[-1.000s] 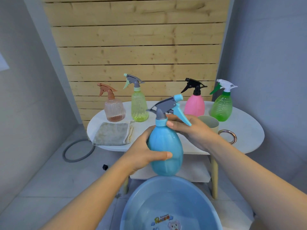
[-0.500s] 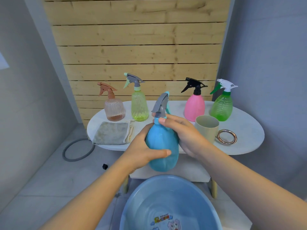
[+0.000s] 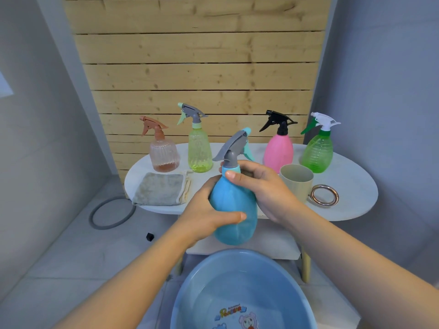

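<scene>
A blue spray bottle (image 3: 231, 210) with a grey trigger head (image 3: 234, 147) is held upright in front of the table, above a blue basin (image 3: 197, 295). My left hand (image 3: 209, 213) grips the bottle's round body from the left, thumb across its front. My right hand (image 3: 259, 186) wraps the light blue collar at the neck, thumb on the front. The nozzle points away from me and slightly right.
On the white oval table (image 3: 351, 186) stand an orange-pink bottle (image 3: 164, 153), a yellow-green bottle (image 3: 199, 150), a pink bottle (image 3: 278, 150) and a green bottle (image 3: 317, 153). A grey cloth (image 3: 161, 192), a beige cup (image 3: 297, 181) and a metal ring (image 3: 324, 194) lie nearer. A grey hose loop (image 3: 111, 213) is on the floor.
The spray head has turned on the neck: its nozzle pointed left a second ago and now points away. My right hand shifted round the collar; the left kept its grip.
</scene>
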Motion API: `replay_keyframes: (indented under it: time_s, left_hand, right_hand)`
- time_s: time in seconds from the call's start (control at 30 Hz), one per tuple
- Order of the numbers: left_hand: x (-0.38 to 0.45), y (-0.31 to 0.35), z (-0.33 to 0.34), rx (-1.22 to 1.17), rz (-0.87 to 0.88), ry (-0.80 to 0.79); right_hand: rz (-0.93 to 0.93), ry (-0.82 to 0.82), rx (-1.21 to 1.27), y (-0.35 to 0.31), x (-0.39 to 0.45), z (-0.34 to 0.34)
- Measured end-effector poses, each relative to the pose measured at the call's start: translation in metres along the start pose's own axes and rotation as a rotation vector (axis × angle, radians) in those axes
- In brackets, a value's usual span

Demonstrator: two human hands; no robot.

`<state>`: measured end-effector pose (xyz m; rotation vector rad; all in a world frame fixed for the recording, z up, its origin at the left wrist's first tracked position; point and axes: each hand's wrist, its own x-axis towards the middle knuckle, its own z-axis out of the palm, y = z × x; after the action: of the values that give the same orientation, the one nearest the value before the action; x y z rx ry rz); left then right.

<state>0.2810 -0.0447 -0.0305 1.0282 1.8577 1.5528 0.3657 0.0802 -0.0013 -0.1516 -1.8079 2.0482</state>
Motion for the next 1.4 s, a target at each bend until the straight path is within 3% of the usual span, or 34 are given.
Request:
replay_keyframes:
  time_s: [0.2,0.3,0.4,0.5,0.7,0.83,0.97,1.13,1.2,1.3,1.4]
  left_hand:
    - [0.005,-0.004,0.012,0.017,-0.004,0.123]
    - [0.004,-0.002,0.014,-0.015,0.005,0.124]
    - [0.003,0.003,0.012,-0.064,0.015,0.130]
    - [0.003,0.006,0.007,-0.060,0.024,0.158]
    - [0.005,0.006,0.001,-0.025,0.029,0.121]
    - [0.003,0.006,0.001,-0.011,0.018,0.079]
    - [0.001,0.008,0.005,0.023,0.022,0.128]
    - [0.003,0.006,0.009,0.091,0.022,0.133]
    - [0.002,0.006,0.005,0.108,0.020,0.101]
    - [-0.001,0.007,-0.002,0.112,0.022,0.018]
    - [-0.003,0.009,-0.001,0.142,0.017,-0.036]
  right_hand:
    - [-0.028,0.424,-0.106,0.012,0.003,0.028]
    - [-0.067,0.490,-0.170,0.014,0.003,0.033]
    - [-0.111,0.346,-0.224,0.011,0.001,0.024]
    - [-0.136,0.180,-0.107,0.007,-0.002,0.017]
    - [-0.047,0.106,0.063,-0.005,0.005,0.008]
    - [0.020,-0.016,-0.051,-0.008,0.005,0.000]
    - [-0.030,0.055,-0.103,-0.009,0.007,0.003]
    - [-0.116,0.296,-0.315,0.003,0.008,0.016]
    - [-0.067,0.200,-0.270,-0.001,0.007,0.011]
    - [0.037,-0.103,-0.158,-0.014,0.005,-0.010]
    - [0.009,-0.193,-0.233,-0.018,0.002,-0.021]
